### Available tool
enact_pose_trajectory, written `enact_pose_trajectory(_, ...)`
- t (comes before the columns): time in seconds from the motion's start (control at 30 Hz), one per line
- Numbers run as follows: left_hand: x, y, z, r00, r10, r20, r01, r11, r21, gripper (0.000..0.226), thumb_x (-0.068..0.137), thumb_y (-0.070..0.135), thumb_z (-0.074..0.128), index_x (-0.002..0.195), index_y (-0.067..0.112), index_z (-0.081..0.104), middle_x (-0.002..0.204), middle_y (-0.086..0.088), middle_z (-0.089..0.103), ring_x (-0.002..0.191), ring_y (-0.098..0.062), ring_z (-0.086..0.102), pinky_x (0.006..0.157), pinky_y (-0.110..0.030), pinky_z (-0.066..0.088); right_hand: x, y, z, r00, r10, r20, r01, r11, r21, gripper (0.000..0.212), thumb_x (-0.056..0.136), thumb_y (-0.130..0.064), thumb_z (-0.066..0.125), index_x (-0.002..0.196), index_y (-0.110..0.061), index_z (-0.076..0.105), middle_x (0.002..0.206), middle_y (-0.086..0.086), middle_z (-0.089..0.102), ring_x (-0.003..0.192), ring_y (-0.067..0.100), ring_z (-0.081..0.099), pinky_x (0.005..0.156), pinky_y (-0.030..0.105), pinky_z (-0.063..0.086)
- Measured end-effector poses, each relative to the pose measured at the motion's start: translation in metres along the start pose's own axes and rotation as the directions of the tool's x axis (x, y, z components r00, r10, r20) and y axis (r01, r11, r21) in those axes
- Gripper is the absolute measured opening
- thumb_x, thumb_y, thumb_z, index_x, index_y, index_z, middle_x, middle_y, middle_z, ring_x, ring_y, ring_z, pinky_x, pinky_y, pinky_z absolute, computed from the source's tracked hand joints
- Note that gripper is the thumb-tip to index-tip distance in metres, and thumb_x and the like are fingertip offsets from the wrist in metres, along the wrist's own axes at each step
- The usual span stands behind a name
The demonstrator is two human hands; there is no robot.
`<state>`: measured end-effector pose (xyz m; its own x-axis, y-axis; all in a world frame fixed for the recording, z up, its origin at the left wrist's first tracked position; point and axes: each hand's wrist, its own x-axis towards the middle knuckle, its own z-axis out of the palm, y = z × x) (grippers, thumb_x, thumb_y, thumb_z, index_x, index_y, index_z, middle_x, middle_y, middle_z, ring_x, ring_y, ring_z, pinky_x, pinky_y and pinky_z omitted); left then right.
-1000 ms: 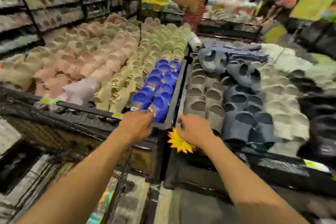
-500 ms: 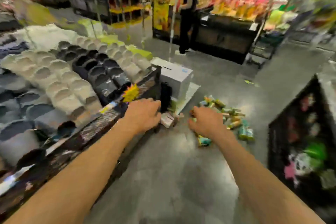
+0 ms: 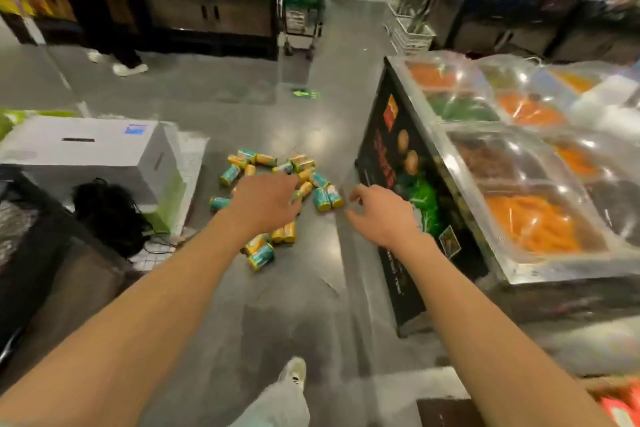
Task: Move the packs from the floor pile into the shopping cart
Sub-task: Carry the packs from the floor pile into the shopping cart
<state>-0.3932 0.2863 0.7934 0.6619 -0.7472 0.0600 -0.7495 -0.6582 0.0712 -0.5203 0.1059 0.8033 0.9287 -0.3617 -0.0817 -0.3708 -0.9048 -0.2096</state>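
The packs (image 3: 277, 198), small teal and yellow ones, are lying scattered in a loose pile on the grey floor (image 3: 263, 305), between a white carton (image 3: 86, 149) on one side and a covered food counter (image 3: 519, 184) on the other. A moment ago the person was facing bins of slippers with both hands at the rail; now they are turning fully toward the pile, so it is sitting straight ahead and within reach, which I take as the approach to the first pickup being nearly done. The left hand (image 3: 266, 201) is stretching out above the middle of the pile, fingers loosely spread and curling downward, holding nothing; whether it is touching a pack I cannot tell. The right hand (image 3: 381, 215) is hovering just beside the pile's right edge, fingers apart and half bent, also empty. No shopping cart is clearly showing near the person; a green one (image 3: 303, 3) is standing far down the aisle.
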Motion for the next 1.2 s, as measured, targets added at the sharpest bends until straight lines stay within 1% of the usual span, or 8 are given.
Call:
enact_pose_trajectory(0.13, 0.089, -0.019, 0.011, 1.000, 0.021, 0.003, -0.021, 0.998, -0.057, 0.031, 0.095, 0.045, 0.046, 0.110, 0.020, 0.059, 0.106, -0.005, 0.065, 0.101, -0.031, 0.064, 0.070, -0.037, 0.047, 0.073, 0.020, -0.009, 0.998, 0.040, 0.042, -0.040, 0.999, 0.003, 0.037, 0.094, -0.046, 0.054, 0.125, -0.025, 0.060, 0.125, 0.001, 0.063, 0.116, 0.026, 0.060, 0.085, 0.038, 0.049)
enact_pose_trajectory(0.27, 0.164, -0.030, 0.021, 0.999, 0.039, -0.015, -0.041, 0.993, -0.110, 0.026, 0.091, 0.039, 0.047, 0.103, 0.019, 0.060, 0.098, -0.004, 0.066, 0.095, -0.029, 0.065, 0.069, -0.040, 0.052, 0.148, 0.044, -0.016, 0.993, 0.075, 0.089, -0.074, 0.997, -0.010, 0.037, 0.095, -0.046, 0.053, 0.128, -0.029, 0.058, 0.122, 0.000, 0.061, 0.113, 0.023, 0.059, 0.080, 0.036, 0.046)
enact_pose_trajectory(0.43, 0.251, -0.043, 0.050, 1.000, 0.020, 0.022, -0.018, 0.998, -0.061, 0.029, 0.094, 0.043, 0.048, 0.113, 0.024, 0.061, 0.109, -0.001, 0.067, 0.105, -0.028, 0.064, 0.067, -0.035, 0.041, 0.245, 0.078, -0.005, 0.988, 0.062, 0.140, -0.061, 0.998, -0.012, 0.036, 0.095, -0.045, 0.053, 0.127, -0.029, 0.057, 0.117, 0.000, 0.062, 0.107, 0.023, 0.060, 0.082, 0.037, 0.052)
enact_pose_trajectory(0.47, 0.268, -0.047, 0.058, 0.999, 0.022, 0.041, -0.019, 0.998, -0.055, 0.031, 0.094, 0.044, 0.048, 0.114, 0.024, 0.060, 0.109, -0.001, 0.067, 0.105, -0.028, 0.064, 0.068, -0.035, 0.041, 0.266, 0.086, -0.002, 0.987, 0.060, 0.152, -0.059, 0.998, -0.010, 0.036, 0.095, -0.044, 0.053, 0.127, -0.029, 0.057, 0.116, -0.001, 0.062, 0.106, 0.023, 0.061, 0.083, 0.038, 0.053)
enact_pose_trajectory(0.63, 0.357, -0.066, 0.090, 0.994, -0.051, 0.099, 0.059, 0.995, -0.084, 0.037, 0.095, 0.045, 0.047, 0.118, 0.020, 0.061, 0.114, -0.004, 0.066, 0.109, -0.029, 0.062, 0.076, -0.038, 0.048, 0.370, 0.126, 0.017, 0.978, 0.015, 0.206, -0.016, 1.000, 0.000, 0.035, 0.093, -0.044, 0.055, 0.122, -0.026, 0.059, 0.113, 0.000, 0.064, 0.105, 0.023, 0.063, 0.085, 0.043, 0.056)
enact_pose_trajectory(0.77, 0.421, -0.084, 0.119, 0.984, -0.114, 0.136, 0.124, 0.990, -0.063, 0.037, 0.095, 0.047, 0.047, 0.121, 0.023, 0.059, 0.117, -0.002, 0.065, 0.114, -0.027, 0.062, 0.081, -0.038, 0.049, 0.447, 0.148, 0.038, 0.968, -0.008, 0.252, 0.014, 1.000, -0.020, 0.037, 0.093, -0.046, 0.053, 0.124, -0.027, 0.059, 0.117, 0.001, 0.064, 0.110, 0.026, 0.062, 0.086, 0.040, 0.054)
enact_pose_trajectory(1.0, 0.472, -0.149, 0.194, 0.942, -0.206, 0.264, 0.233, 0.970, -0.074, 0.032, 0.095, 0.045, 0.048, 0.117, 0.024, 0.058, 0.118, 0.000, 0.065, 0.113, -0.028, 0.060, 0.079, -0.041, 0.051, 0.549, 0.146, 0.112, 0.930, -0.070, 0.361, 0.085, 0.996, -0.025, 0.038, 0.092, -0.046, 0.054, 0.126, -0.028, 0.056, 0.121, 0.002, 0.062, 0.113, 0.027, 0.060, 0.084, 0.039, 0.050)
enact_pose_trajectory(1.2, 0.472, -0.214, 0.304, 0.905, -0.257, 0.339, 0.288, 0.957, -0.043, 0.037, 0.094, 0.045, 0.048, 0.122, 0.023, 0.057, 0.116, -0.003, 0.064, 0.110, -0.029, 0.063, 0.078, -0.042, 0.053, 0.610, 0.128, 0.229, 0.892, -0.143, 0.428, 0.171, 0.985, -0.028, 0.040, 0.092, -0.047, 0.055, 0.128, -0.029, 0.056, 0.127, -0.001, 0.060, 0.118, 0.026, 0.058, 0.082, 0.039, 0.048)
